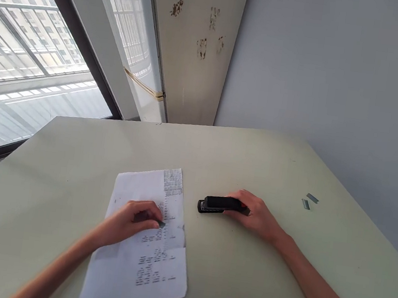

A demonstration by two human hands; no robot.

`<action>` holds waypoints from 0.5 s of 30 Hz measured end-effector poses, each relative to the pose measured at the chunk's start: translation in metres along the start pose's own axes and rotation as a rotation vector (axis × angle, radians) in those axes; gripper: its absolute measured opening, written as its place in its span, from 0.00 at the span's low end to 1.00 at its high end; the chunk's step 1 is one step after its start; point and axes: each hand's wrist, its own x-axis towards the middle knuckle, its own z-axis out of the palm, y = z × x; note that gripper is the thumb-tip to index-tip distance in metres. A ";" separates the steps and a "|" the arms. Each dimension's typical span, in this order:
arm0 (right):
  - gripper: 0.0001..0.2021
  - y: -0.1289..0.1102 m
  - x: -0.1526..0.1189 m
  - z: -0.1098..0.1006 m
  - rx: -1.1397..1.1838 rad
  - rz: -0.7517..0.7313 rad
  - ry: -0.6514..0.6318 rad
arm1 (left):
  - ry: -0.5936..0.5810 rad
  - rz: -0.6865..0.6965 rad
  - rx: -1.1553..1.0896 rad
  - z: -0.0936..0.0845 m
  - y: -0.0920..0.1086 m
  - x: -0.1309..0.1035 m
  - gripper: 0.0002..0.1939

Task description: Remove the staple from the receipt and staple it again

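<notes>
A black stapler (219, 203) lies on the table with its nose pointing left. My right hand (254, 215) is closed around its rear end, thumb on the near side and fingers on the far side. Over the printed paper (124, 271), my left hand (138, 219) pinches a small grey strip of staples (161, 224) between thumb and fingertips. The paper lies flat to the left of the stapler, with printed columns along its right side. Part of the print is covered by my left hand.
Two more grey staple strips, one (312, 198) just beyond the other (305, 204), lie on the pale table (241, 164) to the right. A grey wall (334, 69) rises behind the table on the right. At the left stands a large window (32, 49).
</notes>
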 end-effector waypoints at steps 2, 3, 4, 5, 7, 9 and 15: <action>0.15 0.001 -0.001 -0.001 0.033 0.037 -0.007 | -0.020 -0.039 -0.001 -0.019 -0.005 -0.008 0.13; 0.16 0.001 -0.002 -0.002 0.054 0.060 -0.010 | 0.000 -0.050 0.008 -0.027 -0.006 -0.011 0.12; 0.17 0.002 -0.003 -0.003 0.079 0.083 -0.010 | 0.039 -0.053 0.014 -0.032 -0.006 -0.012 0.12; 0.18 0.002 -0.004 -0.003 0.109 0.107 -0.003 | 0.095 -0.050 0.018 -0.034 -0.005 -0.012 0.13; 0.20 0.002 -0.005 -0.004 0.164 0.142 0.034 | 0.230 -0.037 0.017 -0.031 0.000 -0.007 0.14; 0.21 0.001 -0.006 -0.004 0.191 0.168 0.085 | 0.358 -0.026 0.015 -0.019 0.010 0.005 0.16; 0.21 -0.001 -0.008 0.000 0.292 0.246 0.150 | 0.428 0.044 0.015 0.029 0.028 0.045 0.16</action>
